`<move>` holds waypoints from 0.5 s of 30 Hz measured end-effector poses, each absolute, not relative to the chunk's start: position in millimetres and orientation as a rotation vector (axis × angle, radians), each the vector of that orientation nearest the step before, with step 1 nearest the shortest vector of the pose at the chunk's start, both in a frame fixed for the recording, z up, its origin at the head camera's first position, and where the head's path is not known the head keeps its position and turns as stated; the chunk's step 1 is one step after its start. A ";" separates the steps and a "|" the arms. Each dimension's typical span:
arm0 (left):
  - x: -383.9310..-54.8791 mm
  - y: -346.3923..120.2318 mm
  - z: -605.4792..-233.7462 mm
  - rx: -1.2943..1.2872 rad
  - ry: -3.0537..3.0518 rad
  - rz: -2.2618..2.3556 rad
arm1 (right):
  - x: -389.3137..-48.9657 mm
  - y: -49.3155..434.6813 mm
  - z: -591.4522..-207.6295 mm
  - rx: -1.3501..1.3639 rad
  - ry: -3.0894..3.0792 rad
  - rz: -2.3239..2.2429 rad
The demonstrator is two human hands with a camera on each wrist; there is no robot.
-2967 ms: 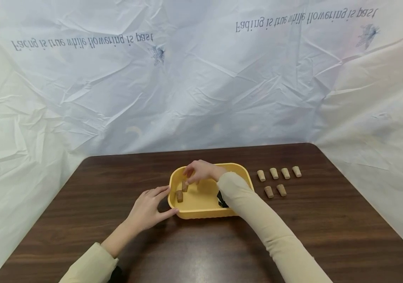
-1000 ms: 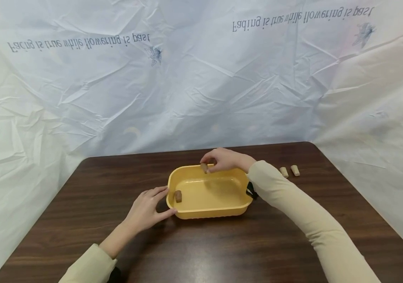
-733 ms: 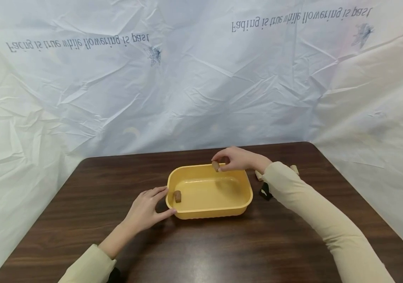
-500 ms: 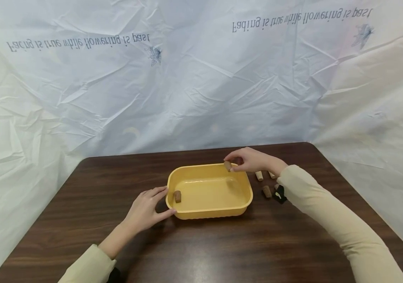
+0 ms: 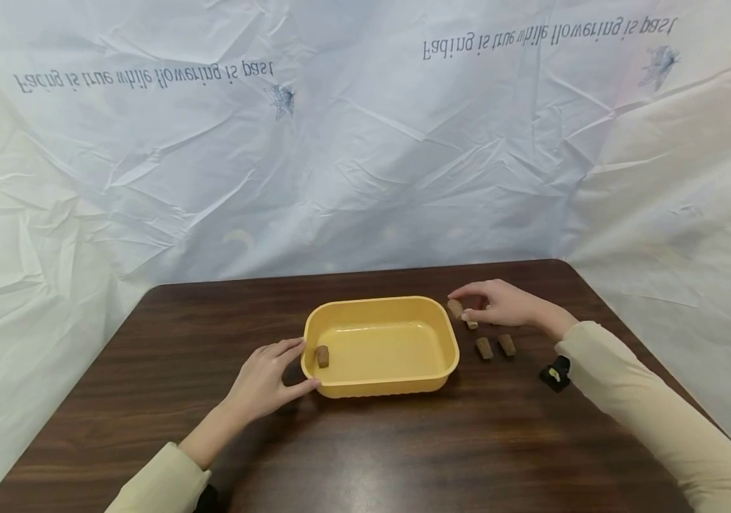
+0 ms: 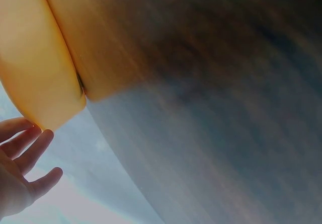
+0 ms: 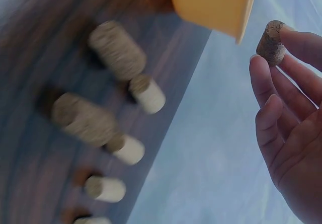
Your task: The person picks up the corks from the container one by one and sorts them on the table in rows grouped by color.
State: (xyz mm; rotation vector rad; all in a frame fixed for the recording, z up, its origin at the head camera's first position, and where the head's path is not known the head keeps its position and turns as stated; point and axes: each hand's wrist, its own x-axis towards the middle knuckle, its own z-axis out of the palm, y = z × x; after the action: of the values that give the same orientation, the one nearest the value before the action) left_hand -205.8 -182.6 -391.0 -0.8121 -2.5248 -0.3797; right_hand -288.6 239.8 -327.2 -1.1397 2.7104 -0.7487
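Observation:
My right hand (image 5: 508,303) pinches a brown cork stopper (image 5: 455,308) between thumb and fingertips, just right of the tray. The right wrist view shows that held cork (image 7: 271,43) off the table. A yellow tray (image 5: 378,388) stands mid-table, with one brown cork (image 5: 323,356) inside near its left wall. My left hand (image 5: 263,381) rests on the tray's left end, thumb at the near corner and fingers along the rim. Seen from the left wrist, its fingertips (image 6: 48,136) touch the tray's wall (image 6: 45,63).
Two brown corks (image 5: 484,348) lie right of the tray. Behind them, paler corks (image 7: 151,95) form a row, mostly hidden by my right hand in the head view. A dark wooden table (image 5: 365,456) is backed by a white printed cloth (image 5: 365,142).
One of two corks in the tray was picked up by my right hand, lifted over the rim and carried right, beyond the tray. My left hand stayed on the tray.

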 end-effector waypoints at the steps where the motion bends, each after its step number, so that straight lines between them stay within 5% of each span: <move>1: -205.7 -182.7 -391.1 -0.813 -2.525 -0.379 | -287.2 244.4 -328.8 -1.130 2.728 -0.740; 15: -204.8 -182.3 -390.6 -0.806 -2.538 -0.387 | -266.8 304.3 -355.3 -0.962 2.821 -0.756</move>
State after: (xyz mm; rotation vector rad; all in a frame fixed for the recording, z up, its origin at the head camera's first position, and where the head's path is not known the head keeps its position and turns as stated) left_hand -204.8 -182.3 -390.6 -0.8062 -2.5376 -0.3874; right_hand -266.8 304.3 -355.3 -0.9615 2.8213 -0.7556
